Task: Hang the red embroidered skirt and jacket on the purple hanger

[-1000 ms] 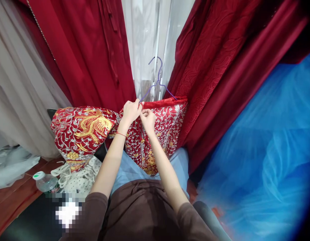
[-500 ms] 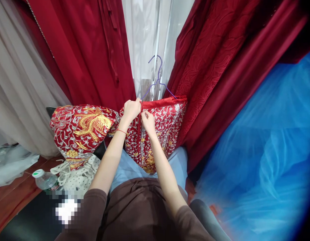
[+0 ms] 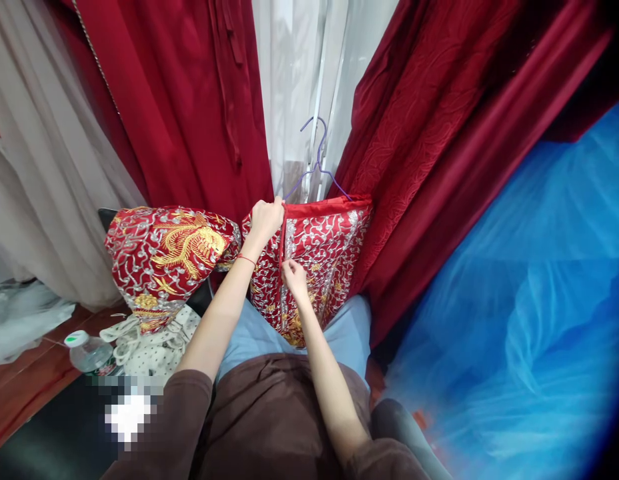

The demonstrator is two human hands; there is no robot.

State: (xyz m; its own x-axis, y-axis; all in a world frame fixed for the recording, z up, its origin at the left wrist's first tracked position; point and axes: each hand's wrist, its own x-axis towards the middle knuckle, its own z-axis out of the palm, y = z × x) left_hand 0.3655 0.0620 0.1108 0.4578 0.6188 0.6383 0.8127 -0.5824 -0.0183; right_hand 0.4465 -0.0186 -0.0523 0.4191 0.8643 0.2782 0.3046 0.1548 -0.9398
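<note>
Sheer blue fabric [image 3: 529, 320] occupies the right side, its outer edge cut off by the frame. Dark red drapery [image 3: 414, 173] hangs on both sides of a pale central gap, its upper ends out of view. The embroidered panel [image 3: 324, 260] lies over the person's lap. Its plain red edge faces away from the person and runs left to right, rising slightly rightward; its long axis runs from that edge back toward the waist. The right forearm hides part of the lower panel. To the left, an embroidered section [image 3: 184, 247] extends sideways; the left arm partly covers the junction, so whether the two are one piece cannot be told. The purple hanger [image 3: 317, 167] points its hook away from the person, the hook's opening toward the left; its lower parts are hidden behind the red edge. The left hand [image 3: 268, 219], closed, pinches a red strip [image 3: 283, 237] at the panel's far edge. The right hand [image 3: 294, 275], fingers curled narrow, pinches the same strip nearer the body; both fingertip contacts are too small to make out fully.
</note>
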